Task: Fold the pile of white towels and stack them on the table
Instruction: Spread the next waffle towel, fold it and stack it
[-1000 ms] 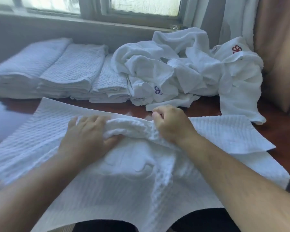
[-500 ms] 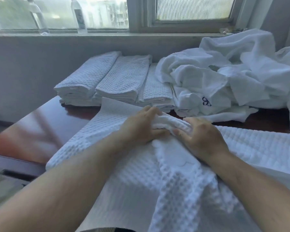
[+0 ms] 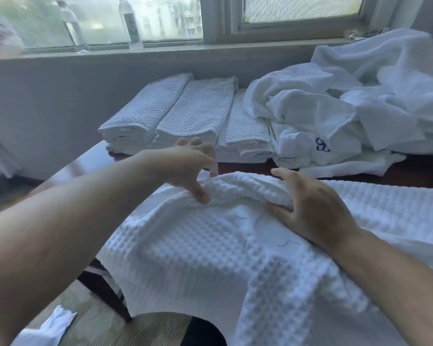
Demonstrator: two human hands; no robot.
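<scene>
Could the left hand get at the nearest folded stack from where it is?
Probably yes. The left hand, fingers spread, hovers just short of the folded stacks, with nothing between them; only its thumb touches the waffle towel.

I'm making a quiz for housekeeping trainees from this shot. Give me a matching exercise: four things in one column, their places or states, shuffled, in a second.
Things:
1. waffle towel
2. folded towels
3. unfolded pile
4. bottles

Places or states:
A. standing on the windowsill
B. heaped, crumpled, at the table's far right
C. spread at the near edge, bunched under both hands
D. stacked side by side below the window

Pairs: 1-C, 2-D, 3-B, 4-A
</scene>
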